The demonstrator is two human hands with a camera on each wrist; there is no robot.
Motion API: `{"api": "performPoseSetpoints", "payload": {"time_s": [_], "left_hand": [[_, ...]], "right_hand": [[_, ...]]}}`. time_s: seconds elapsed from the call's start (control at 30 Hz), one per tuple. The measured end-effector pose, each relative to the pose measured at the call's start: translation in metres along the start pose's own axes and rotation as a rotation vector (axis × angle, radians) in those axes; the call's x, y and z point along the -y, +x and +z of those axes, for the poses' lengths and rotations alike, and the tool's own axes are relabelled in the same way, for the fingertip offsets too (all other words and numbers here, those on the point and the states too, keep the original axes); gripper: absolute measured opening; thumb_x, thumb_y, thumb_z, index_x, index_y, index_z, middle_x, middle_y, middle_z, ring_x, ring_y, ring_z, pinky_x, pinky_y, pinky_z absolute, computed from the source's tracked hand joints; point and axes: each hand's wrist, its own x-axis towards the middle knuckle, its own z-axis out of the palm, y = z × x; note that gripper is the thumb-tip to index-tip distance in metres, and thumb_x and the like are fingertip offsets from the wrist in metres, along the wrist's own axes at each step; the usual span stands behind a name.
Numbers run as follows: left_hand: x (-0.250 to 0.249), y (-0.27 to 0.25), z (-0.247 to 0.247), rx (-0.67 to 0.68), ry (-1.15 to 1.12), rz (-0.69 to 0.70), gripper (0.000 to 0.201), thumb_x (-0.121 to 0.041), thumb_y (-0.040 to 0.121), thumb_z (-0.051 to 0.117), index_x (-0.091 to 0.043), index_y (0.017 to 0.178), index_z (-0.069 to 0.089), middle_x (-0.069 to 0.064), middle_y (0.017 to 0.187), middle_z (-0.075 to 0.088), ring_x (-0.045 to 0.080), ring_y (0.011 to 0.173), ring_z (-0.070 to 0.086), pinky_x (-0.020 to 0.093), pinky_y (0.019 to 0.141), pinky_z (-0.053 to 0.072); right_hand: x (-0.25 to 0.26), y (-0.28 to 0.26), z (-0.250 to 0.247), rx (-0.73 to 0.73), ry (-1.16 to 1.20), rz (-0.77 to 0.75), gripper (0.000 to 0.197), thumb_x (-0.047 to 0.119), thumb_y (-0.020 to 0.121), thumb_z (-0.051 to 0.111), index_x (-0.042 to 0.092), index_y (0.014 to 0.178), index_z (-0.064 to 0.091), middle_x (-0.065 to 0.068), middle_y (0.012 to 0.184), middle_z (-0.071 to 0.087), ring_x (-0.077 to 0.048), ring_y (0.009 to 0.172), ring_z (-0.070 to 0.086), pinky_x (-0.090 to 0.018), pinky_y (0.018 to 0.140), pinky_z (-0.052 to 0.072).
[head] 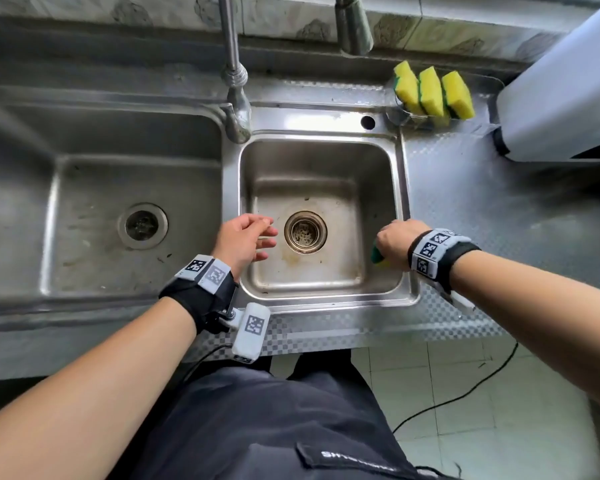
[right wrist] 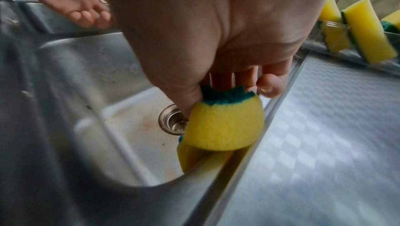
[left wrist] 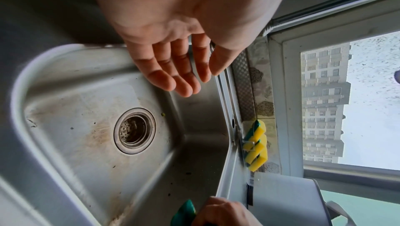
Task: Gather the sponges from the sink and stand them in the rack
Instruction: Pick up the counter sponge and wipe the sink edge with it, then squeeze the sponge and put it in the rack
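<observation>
Steel small sink [head: 400,202], landmark. Left of its drain [head: 305,232]: left hand [head: 245,239] over the basin, fingers [left wrist: 164,77] loosely spread, holding nothing. Right of drain, by the sink's right wall: right hand [head: 395,244] pinching a yellow-green sponge [right wrist: 225,125], bent in the grip. Beyond the sink's far right corner: three sponges [head: 433,91] standing in the rack [head: 397,114].

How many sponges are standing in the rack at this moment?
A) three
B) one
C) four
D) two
A: three yellow and green sponges stand side by side in the rack behind the sink, while the right hand holds a fourth sponge at the sink's edge.
</observation>
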Motion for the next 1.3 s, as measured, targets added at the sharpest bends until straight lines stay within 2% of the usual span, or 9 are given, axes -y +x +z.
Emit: {"api": "performPoseSetpoints", "payload": {"time_s": [0.17,0.33,0.53,0.67,0.73,0.83,0.97,1.13,1.3], "left_hand": [[-0.003,-0.002,0.0,0.057,0.027,0.011,0.014,-0.021,0.09,0.056,-0.011,0.096,0.065,0.006,0.088,0.069,0.015,0.068,0.063,0.022,0.054,0.048],[0.0,-0.007,-0.003,0.092,0.016,0.003,0.013,-0.021,0.09,0.057,-0.011,0.095,0.065,0.005,0.084,0.07,0.014,0.065,0.063,0.021,0.051,0.046],[0.008,-0.007,-0.009,0.106,0.051,-0.014,0.011,-0.022,0.09,0.056,-0.015,0.09,0.065,0.005,0.086,0.069,0.016,0.07,0.063,0.022,0.051,0.046],[0.008,-0.005,-0.009,0.111,0.186,0.018,0.013,-0.022,0.09,0.056,-0.018,0.093,0.068,0.004,0.094,0.069,0.016,0.086,0.059,0.023,0.061,0.046],[0.005,-0.005,-0.01,0.143,0.308,0.064,0.022,-0.027,0.089,0.058,-0.018,0.106,0.07,0.002,0.105,0.068,0.013,0.097,0.059,0.025,0.076,0.049],[-0.004,-0.011,-0.004,0.287,0.327,0.023,0.031,-0.033,0.089,0.058,-0.019,0.115,0.067,0.001,0.115,0.067,0.014,0.11,0.059,0.032,0.09,0.047],[-0.015,-0.02,0.017,0.431,0.33,0.024,0.042,-0.03,0.078,0.073,-0.02,0.118,0.062,0.005,0.115,0.069,0.02,0.107,0.066,0.032,0.082,0.055],[-0.029,-0.024,0.061,0.358,0.422,0.155,0.054,-0.035,0.064,0.084,-0.028,0.112,0.061,0.002,0.1,0.066,0.014,0.086,0.062,0.028,0.063,0.052],[-0.047,-0.024,0.126,0.292,0.431,0.225,0.04,-0.044,0.063,0.081,-0.026,0.093,0.063,0.004,0.083,0.068,0.017,0.07,0.058,0.034,0.065,0.051]], "right_hand": [[0.02,-0.025,0.02,0.054,0.079,0.068,0.031,0.034,0.086,0.056,0.017,0.111,0.065,-0.008,0.113,0.069,-0.03,0.101,0.067,-0.032,0.077,0.051],[0.049,-0.028,0.011,0.123,0.314,0.144,0.036,0.03,0.084,0.054,0.012,0.113,0.065,-0.014,0.117,0.067,-0.034,0.104,0.065,-0.035,0.083,0.053],[0.111,-0.017,-0.013,0.064,0.68,-0.004,0.024,0.024,0.082,0.06,0.014,0.099,0.075,-0.008,0.101,0.073,-0.024,0.087,0.063,-0.026,0.077,0.049],[0.128,-0.016,-0.021,0.053,1.152,-0.133,0.014,0.011,0.084,0.059,0.019,0.085,0.071,-0.001,0.083,0.067,-0.014,0.075,0.058,-0.026,0.07,0.051],[0.12,-0.023,-0.023,0.031,1.412,-0.15,0.02,0.004,0.087,0.056,0.02,0.079,0.065,0.001,0.073,0.059,-0.011,0.061,0.05,-0.02,0.052,0.041],[0.098,-0.036,-0.02,0.019,1.69,-0.156,0.017,0.005,0.089,0.053,0.018,0.084,0.062,-0.001,0.072,0.056,-0.01,0.057,0.047,-0.019,0.046,0.036],[0.061,-0.047,-0.019,-0.018,1.894,-0.127,0.009,0.017,0.09,0.056,0.016,0.094,0.064,-0.003,0.073,0.058,-0.012,0.057,0.054,-0.023,0.046,0.043],[0.022,-0.061,-0.023,-0.083,2.041,-0.129,0.024,0.038,0.093,0.054,0.016,0.099,0.064,0.005,0.056,0.057,-0.01,0.044,0.053,-0.024,0.044,0.042],[-0.025,-0.069,-0.019,-0.15,2.12,-0.131,0.041,0.05,0.088,0.057,0.013,0.105,0.062,-0.009,0.081,0.069,-0.026,0.063,0.068,-0.028,0.049,0.052]]}}
